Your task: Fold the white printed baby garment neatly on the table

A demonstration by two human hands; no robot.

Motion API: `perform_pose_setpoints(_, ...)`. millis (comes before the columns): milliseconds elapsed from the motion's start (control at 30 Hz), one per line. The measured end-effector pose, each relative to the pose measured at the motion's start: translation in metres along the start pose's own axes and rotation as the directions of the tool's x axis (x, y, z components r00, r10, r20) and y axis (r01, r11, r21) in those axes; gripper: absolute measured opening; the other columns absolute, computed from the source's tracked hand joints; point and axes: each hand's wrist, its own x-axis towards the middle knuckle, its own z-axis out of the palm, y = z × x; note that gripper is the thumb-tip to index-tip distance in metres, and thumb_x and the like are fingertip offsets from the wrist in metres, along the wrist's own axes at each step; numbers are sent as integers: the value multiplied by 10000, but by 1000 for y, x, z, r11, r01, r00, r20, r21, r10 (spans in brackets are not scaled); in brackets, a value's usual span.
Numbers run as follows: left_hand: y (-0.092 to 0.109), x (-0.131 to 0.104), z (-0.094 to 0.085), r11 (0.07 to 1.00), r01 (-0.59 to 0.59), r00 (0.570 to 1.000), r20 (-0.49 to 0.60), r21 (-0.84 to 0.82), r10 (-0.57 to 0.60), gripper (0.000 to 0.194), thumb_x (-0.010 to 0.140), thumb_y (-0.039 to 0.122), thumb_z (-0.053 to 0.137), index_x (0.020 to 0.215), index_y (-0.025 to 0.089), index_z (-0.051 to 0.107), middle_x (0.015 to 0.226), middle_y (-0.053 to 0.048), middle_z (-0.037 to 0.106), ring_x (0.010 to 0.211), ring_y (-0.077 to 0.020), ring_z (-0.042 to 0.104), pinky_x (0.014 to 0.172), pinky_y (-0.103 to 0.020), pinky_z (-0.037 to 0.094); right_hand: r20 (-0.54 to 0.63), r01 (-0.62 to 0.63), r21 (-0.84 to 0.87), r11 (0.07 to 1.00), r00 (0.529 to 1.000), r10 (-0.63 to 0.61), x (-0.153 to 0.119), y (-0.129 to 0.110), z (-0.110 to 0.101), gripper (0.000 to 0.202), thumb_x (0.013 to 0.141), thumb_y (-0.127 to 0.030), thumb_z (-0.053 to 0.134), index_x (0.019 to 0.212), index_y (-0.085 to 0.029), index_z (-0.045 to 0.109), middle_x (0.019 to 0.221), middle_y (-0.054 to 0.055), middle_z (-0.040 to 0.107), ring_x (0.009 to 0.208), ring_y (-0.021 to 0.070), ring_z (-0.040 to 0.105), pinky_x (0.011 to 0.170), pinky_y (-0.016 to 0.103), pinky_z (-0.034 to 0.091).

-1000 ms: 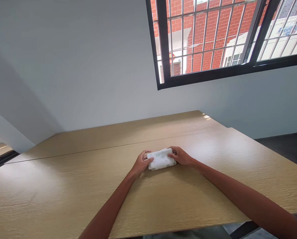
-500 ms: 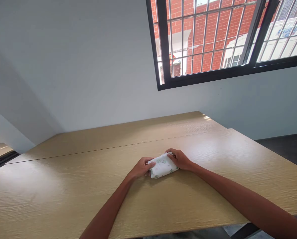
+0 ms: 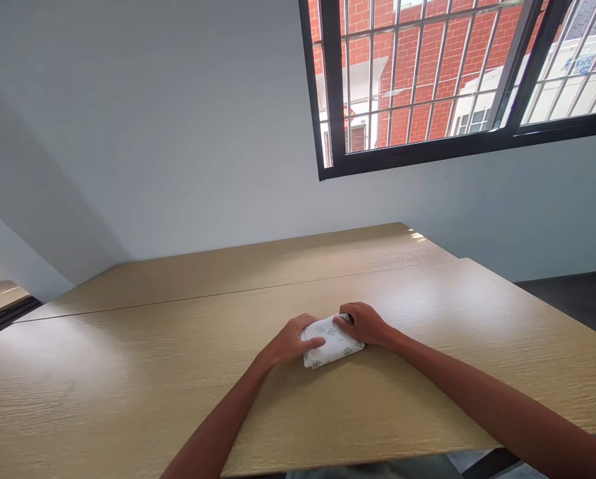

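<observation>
A small, soft white bundle with green prints [image 3: 334, 342], folded into a rough rectangle, rests on the wooden table near its middle. Whether it is a cloth or a diaper, I cannot tell. My left hand [image 3: 298, 338] grips its left end, thumb lying over the top and fingers at the far side. At the right end my right hand [image 3: 365, 322] holds the far corner, with the thumb on top and the fingers curled around the edge. Parts of the bundle are hidden under both hands.
The pale wooden table [image 3: 143, 372] has a seam running across it toward the back. Behind it stands a grey-white wall [image 3: 203, 133], with a barred, black-framed window [image 3: 418, 143] at the upper right. The table's front edge lies close to me.
The bundle has shifted slightly toward me and right, and looks rounder and more tightly folded. Both hands stay on it; my left thumb reaches further over its top.
</observation>
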Motion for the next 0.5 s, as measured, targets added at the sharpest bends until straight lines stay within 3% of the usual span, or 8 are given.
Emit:
perform_pose_setpoints(100, 4, 0, 3, 999, 29, 1000, -2, 18, -29, 472, 722, 439, 722, 1131, 210, 659, 1037, -62, 664, 909, -238, 601, 779, -296, 462, -21, 1, -25, 1000, 1000, -1, -1, -5, -1, 344, 891, -371, 539, 600, -190, 510, 581, -7, 519, 543, 132, 428, 540, 255, 256)
perform_pose_setpoints(233, 3, 2, 5, 1000, 24, 999, -45, 1, -24, 306, 795, 371, 638, 1037, 195, 701, 955, -49, 685, 837, -213, 606, 715, -267, 448, -129, 3, -58, 998, 992, -11, -2, -11, -3, 189, 882, -330, 543, 759, -188, 564, 777, 36, 560, 641, 162, 474, 607, 276, 327)
perform_pose_setpoints(367, 0, 4, 9, 998, 9, 995, -96, 58, -4, 284, 810, 373, 618, 1005, 191, 715, 896, -45, 688, 787, -198, 589, 705, -263, 429, -290, 194, -154, 969, 929, -232, -8, -25, -1, 220, 916, -292, 473, 745, -184, 558, 793, 70, 526, 705, 198, 484, 685, 330, 389)
perform_pose_setpoints(433, -1, 4, 11, 997, 9, 994, -113, 75, 0, 266, 827, 372, 598, 969, 185, 721, 850, -35, 683, 749, -183, 576, 685, -254, 416, -261, 313, -172, 934, 900, -350, -13, -35, 0, 238, 930, -300, 457, 763, -184, 580, 801, 81, 544, 748, 214, 507, 717, 350, 416)
perform_pose_setpoints(500, -1, 4, 12, 999, 10, 991, -132, 53, -3, 261, 857, 372, 559, 904, 172, 720, 807, -24, 674, 720, -170, 562, 667, -243, 404, -160, 405, -145, 903, 891, -425, -18, -45, 1, 207, 919, -335, 493, 938, -170, 617, 989, 121, 592, 914, 248, 538, 832, 389, 431)
